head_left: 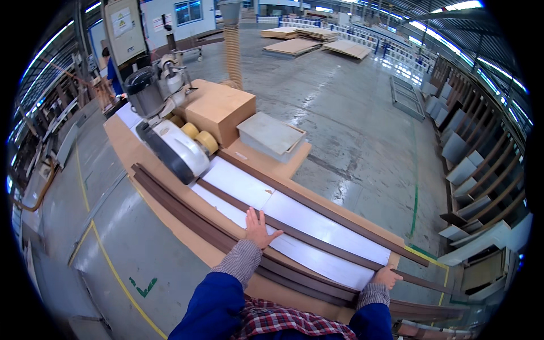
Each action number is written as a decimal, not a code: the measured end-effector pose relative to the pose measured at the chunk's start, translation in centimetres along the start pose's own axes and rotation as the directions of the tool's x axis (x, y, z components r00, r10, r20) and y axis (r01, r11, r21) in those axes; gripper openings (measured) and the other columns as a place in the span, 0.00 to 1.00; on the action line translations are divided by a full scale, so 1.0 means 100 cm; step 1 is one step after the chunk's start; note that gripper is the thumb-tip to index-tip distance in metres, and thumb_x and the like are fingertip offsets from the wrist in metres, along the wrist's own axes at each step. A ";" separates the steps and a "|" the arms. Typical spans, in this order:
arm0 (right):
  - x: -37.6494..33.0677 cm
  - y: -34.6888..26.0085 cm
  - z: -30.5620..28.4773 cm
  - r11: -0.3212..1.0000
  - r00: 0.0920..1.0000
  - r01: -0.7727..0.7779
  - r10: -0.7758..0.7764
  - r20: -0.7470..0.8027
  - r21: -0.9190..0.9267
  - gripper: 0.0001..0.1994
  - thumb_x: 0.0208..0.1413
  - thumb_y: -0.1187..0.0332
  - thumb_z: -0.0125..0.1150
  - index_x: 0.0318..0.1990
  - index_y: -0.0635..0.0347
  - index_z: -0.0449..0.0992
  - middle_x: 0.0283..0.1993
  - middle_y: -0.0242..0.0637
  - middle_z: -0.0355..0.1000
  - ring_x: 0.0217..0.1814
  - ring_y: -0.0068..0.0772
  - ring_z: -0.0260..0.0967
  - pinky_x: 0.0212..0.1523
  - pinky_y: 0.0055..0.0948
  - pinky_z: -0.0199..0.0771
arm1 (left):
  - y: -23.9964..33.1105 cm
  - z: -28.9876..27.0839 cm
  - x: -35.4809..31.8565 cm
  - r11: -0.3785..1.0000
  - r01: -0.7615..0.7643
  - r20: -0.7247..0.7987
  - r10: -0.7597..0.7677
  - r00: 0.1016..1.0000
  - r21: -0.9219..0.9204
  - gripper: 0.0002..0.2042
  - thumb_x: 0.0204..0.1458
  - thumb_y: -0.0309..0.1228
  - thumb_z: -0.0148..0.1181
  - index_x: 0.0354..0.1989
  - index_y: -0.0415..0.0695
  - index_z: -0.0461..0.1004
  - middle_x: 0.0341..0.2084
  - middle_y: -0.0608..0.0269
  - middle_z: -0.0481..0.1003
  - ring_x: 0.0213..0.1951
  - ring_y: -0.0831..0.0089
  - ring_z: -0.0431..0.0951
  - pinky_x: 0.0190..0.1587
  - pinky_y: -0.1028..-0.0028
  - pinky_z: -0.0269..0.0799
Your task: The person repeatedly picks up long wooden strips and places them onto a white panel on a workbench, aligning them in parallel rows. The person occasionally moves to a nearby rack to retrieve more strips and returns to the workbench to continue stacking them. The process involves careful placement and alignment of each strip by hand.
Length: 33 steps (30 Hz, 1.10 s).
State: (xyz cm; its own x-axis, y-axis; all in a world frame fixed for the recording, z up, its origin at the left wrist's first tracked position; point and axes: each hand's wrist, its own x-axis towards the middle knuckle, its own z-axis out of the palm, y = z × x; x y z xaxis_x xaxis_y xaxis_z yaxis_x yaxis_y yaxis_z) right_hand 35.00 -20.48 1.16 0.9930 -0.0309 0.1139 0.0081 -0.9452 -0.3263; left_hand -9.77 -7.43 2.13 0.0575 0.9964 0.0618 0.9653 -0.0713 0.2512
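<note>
A long dark brown moulding strip [317, 242] lies lengthwise on the white table top [238, 180] of a woodworking machine. My left hand [258, 228] rests flat on this strip with its fingers spread. My right hand [386, 276] grips the strip's near end at the table's right edge. A second brown strip [323, 208] lies along the far side of the table. A stack of several similar brown strips [192, 221] sits on the near ledge, below my left forearm.
The machine's power feeder [178, 148], with yellow rollers, sits at the far end of the table, beside a wooden box [222, 109] and a grey lid [271, 135]. Panel stacks [309, 42] lie on the concrete floor. Racks of boards [481, 164] line the right wall. A person in blue [112, 71] stands far left.
</note>
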 end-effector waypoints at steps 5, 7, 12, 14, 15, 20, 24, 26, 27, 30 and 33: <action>-0.002 -0.003 -0.003 0.999 0.999 -0.028 0.028 0.016 0.022 0.39 0.55 0.47 0.43 0.63 0.73 0.43 0.48 0.58 0.68 0.50 0.53 0.68 0.52 0.46 0.62 | -0.001 0.001 0.000 1.000 -0.009 0.003 0.009 1.000 0.005 0.53 0.44 0.69 0.45 0.64 0.31 0.42 0.63 0.27 0.31 0.66 0.39 0.29 0.65 0.53 0.30; -0.003 -0.005 -0.005 1.000 0.999 -0.021 0.020 0.049 0.016 0.39 0.55 0.47 0.42 0.63 0.73 0.43 0.48 0.59 0.68 0.50 0.53 0.68 0.51 0.47 0.63 | -0.002 0.004 0.001 1.000 -0.008 -0.015 0.008 1.000 -0.010 0.54 0.43 0.69 0.45 0.64 0.31 0.43 0.63 0.28 0.31 0.66 0.39 0.29 0.65 0.52 0.29; -0.002 -0.003 -0.008 1.000 0.998 -0.010 0.009 0.058 0.028 0.39 0.55 0.47 0.42 0.63 0.73 0.43 0.47 0.58 0.69 0.50 0.53 0.68 0.51 0.47 0.64 | -0.003 0.010 0.002 1.000 -0.004 -0.022 0.004 1.000 0.008 0.54 0.42 0.70 0.45 0.64 0.32 0.44 0.63 0.28 0.31 0.66 0.40 0.30 0.65 0.52 0.30; -0.001 -0.001 -0.007 1.000 0.999 -0.025 0.025 0.048 -0.001 0.40 0.54 0.47 0.42 0.63 0.73 0.43 0.48 0.57 0.69 0.50 0.53 0.68 0.51 0.47 0.64 | -0.003 0.008 0.002 1.000 -0.007 -0.019 0.007 1.000 -0.008 0.54 0.42 0.70 0.46 0.64 0.33 0.44 0.63 0.28 0.31 0.66 0.40 0.30 0.65 0.51 0.31; 0.000 -0.001 -0.007 1.000 0.999 -0.002 0.001 0.042 0.024 0.40 0.54 0.47 0.43 0.63 0.73 0.43 0.48 0.57 0.69 0.50 0.53 0.68 0.51 0.47 0.64 | -0.003 0.008 0.002 1.000 -0.011 -0.022 0.011 1.000 0.012 0.54 0.42 0.70 0.46 0.64 0.33 0.44 0.63 0.28 0.31 0.66 0.40 0.31 0.65 0.51 0.32; 0.003 -0.004 -0.005 0.999 0.999 -0.038 0.038 0.033 0.007 0.40 0.54 0.47 0.44 0.63 0.73 0.43 0.48 0.56 0.68 0.51 0.52 0.68 0.51 0.46 0.63 | -0.003 0.006 0.002 0.998 -0.028 -0.023 0.027 0.999 -0.051 0.53 0.43 0.68 0.47 0.64 0.31 0.44 0.63 0.27 0.30 0.66 0.39 0.28 0.65 0.51 0.30; 0.002 -0.004 -0.002 0.999 0.999 -0.034 0.034 0.034 -0.001 0.40 0.54 0.47 0.44 0.64 0.73 0.43 0.49 0.55 0.68 0.51 0.51 0.67 0.51 0.46 0.63 | -0.004 0.009 0.003 0.999 -0.031 -0.044 0.029 0.999 -0.037 0.53 0.43 0.69 0.47 0.64 0.31 0.45 0.63 0.27 0.30 0.66 0.39 0.28 0.65 0.51 0.30; 0.002 -0.003 0.000 0.999 0.999 -0.035 0.035 0.034 -0.005 0.40 0.54 0.48 0.45 0.64 0.73 0.43 0.49 0.54 0.68 0.51 0.51 0.67 0.51 0.46 0.63 | -0.005 0.010 0.003 0.998 -0.033 -0.035 0.031 0.999 -0.046 0.53 0.43 0.69 0.46 0.64 0.31 0.45 0.63 0.27 0.30 0.66 0.39 0.28 0.65 0.51 0.30; 0.002 -0.003 0.001 0.999 0.999 -0.034 0.034 0.034 -0.007 0.40 0.54 0.48 0.45 0.64 0.73 0.43 0.49 0.54 0.68 0.51 0.51 0.67 0.51 0.46 0.63 | -0.005 0.009 0.003 0.999 -0.031 -0.032 0.030 0.999 -0.030 0.53 0.43 0.69 0.46 0.64 0.31 0.45 0.63 0.27 0.30 0.66 0.39 0.28 0.65 0.51 0.29; 0.003 -0.004 0.005 0.997 0.999 -0.042 0.044 0.031 -0.068 0.40 0.54 0.48 0.44 0.64 0.73 0.43 0.49 0.52 0.68 0.52 0.49 0.67 0.51 0.46 0.63 | -0.004 0.007 0.002 1.000 -0.025 -0.010 0.025 1.000 -0.016 0.53 0.44 0.69 0.45 0.64 0.31 0.44 0.63 0.28 0.30 0.66 0.40 0.27 0.65 0.51 0.29; 0.004 -0.004 0.008 0.996 0.999 -0.043 0.043 0.004 -0.077 0.40 0.54 0.48 0.44 0.64 0.72 0.43 0.49 0.50 0.69 0.52 0.49 0.67 0.51 0.46 0.63 | -0.003 0.004 0.002 1.000 -0.018 0.008 0.019 1.000 -0.003 0.52 0.44 0.68 0.45 0.64 0.32 0.44 0.63 0.28 0.29 0.66 0.40 0.27 0.65 0.52 0.28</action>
State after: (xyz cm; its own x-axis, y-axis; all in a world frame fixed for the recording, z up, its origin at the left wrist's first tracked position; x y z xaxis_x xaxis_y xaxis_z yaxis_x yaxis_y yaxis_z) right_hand 35.47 -19.89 0.57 0.9929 -0.0705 0.0963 -0.0435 -0.9652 -0.2578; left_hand -9.97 -7.22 1.73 0.0776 0.9953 0.0583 0.9632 -0.0899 0.2533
